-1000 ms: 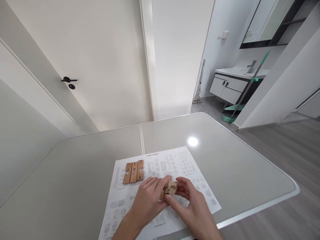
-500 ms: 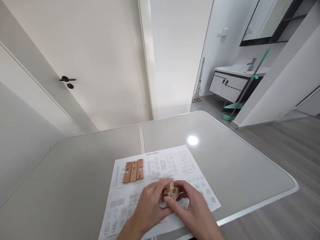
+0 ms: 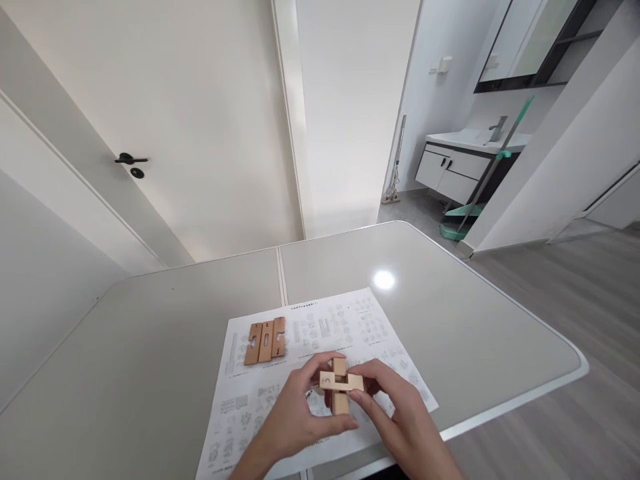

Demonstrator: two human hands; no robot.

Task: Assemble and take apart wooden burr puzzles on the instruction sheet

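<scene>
- Three flat wooden pieces [image 3: 265,341] lie side by side on a printed sheet [image 3: 250,400] on the tabletop [image 3: 150,373].
- Left hand [image 3: 294,410]: grip spanning a wooden cross [image 3: 340,386], top to bottom.
- Wooden cross: between both hands, above the sheet.
- Right hand [image 3: 401,408]: grip pinching its right end.

The left hand [image 3: 293,408] held a small cross-shaped wooden assembly [image 3: 345,386] by its upright piece, thumb at the lower end and forefinger at the top, while the right hand [image 3: 401,401] pinched the right end of the crosswise piece. A black mark stood on that piece's left end. Beneath them a printed sheet [image 3: 393,353] lay on the grey bench [image 3: 160,373], bearing three cut-out wooden plates [image 3: 265,355] side by side. Beyond stood a pale door [image 3: 200,120] with a black handle [image 3: 131,159].
</scene>
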